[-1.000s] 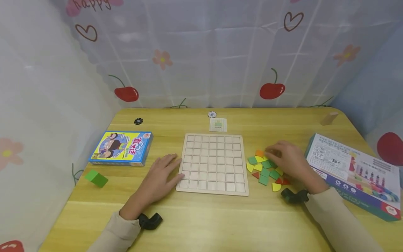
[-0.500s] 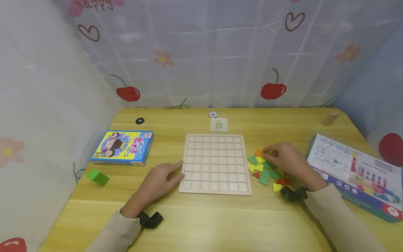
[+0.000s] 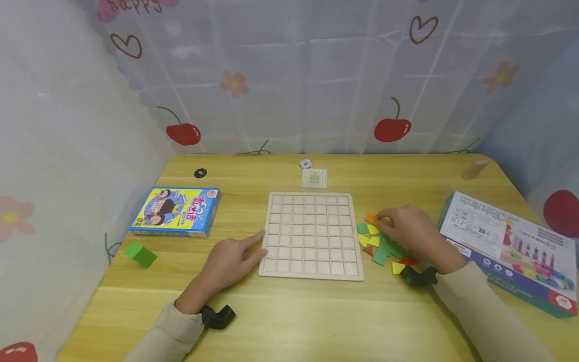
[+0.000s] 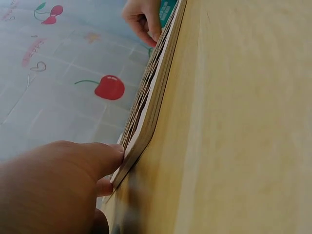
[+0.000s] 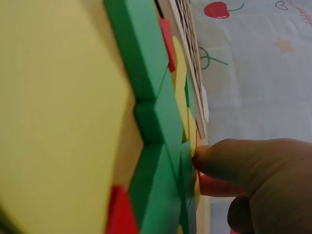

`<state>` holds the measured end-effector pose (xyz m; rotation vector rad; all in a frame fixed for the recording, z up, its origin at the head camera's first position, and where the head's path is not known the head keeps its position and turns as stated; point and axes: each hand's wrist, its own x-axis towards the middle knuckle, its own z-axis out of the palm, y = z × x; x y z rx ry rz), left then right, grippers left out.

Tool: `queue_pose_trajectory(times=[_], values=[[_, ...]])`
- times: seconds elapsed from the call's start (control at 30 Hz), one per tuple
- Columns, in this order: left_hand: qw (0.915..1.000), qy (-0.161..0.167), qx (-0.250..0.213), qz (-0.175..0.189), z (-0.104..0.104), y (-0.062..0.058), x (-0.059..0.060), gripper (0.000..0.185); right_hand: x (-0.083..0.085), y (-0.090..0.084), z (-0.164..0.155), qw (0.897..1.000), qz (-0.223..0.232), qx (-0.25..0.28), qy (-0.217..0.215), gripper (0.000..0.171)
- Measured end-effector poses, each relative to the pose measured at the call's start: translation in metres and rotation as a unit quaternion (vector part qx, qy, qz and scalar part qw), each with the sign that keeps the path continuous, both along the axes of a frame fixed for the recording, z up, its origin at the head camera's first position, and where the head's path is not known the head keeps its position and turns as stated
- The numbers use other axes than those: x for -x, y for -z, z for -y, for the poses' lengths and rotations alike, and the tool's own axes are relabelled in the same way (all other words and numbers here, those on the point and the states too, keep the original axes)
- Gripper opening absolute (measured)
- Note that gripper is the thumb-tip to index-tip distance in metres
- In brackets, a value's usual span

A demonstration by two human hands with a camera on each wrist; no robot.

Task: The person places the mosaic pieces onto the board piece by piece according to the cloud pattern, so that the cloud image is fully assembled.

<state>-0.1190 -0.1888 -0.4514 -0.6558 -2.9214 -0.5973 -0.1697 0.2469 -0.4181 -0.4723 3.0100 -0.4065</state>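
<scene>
A pale wooden grid board lies flat in the middle of the table. My left hand rests at its left edge, index finger stretched out and thumb against the rim; the left wrist view shows a fingertip pressed on the board's edge. A pile of green, yellow, red and orange flat pieces lies right of the board. My right hand curls over the pile and pinches an orange piece at its far end. In the right wrist view the thumb touches the stacked pieces.
A blue and yellow box and a green block lie at the left. A large printed box sits at the right edge. A small card, two chips and a wooden block lie toward the back. A curtain surrounds the table.
The board has slid slightly to the right under my left hand, whose fingers drew back from the board's top to its edge. My right hand stayed on the pile, fingertips nudging the orange piece.
</scene>
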Motion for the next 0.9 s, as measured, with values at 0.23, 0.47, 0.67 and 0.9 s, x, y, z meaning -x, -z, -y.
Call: queue_pose_trajectory(times=[0.23,0.47,0.67,0.9], values=[[1.0,-0.002,0.002,0.005,-0.001,-0.001,0.001,0.051,0.007,0.001,-0.002,0.999,-0.042,0.019,-0.006,0.03],[0.9999,-0.004,0.005,0.011,-0.001,-0.003,0.0,0.052,0.02,-0.016,0.028,0.998,-0.05,0.02,-0.028,0.032],[0.9999,-0.007,0.008,0.006,0.0,-0.005,0.0,0.051,0.034,-0.017,0.068,0.996,-0.045,0.024,-0.07,0.029],[1.0,-0.003,0.002,0.003,-0.001,-0.001,-0.001,0.051,0.042,-0.011,0.102,0.993,-0.048,0.035,-0.103,0.023]])
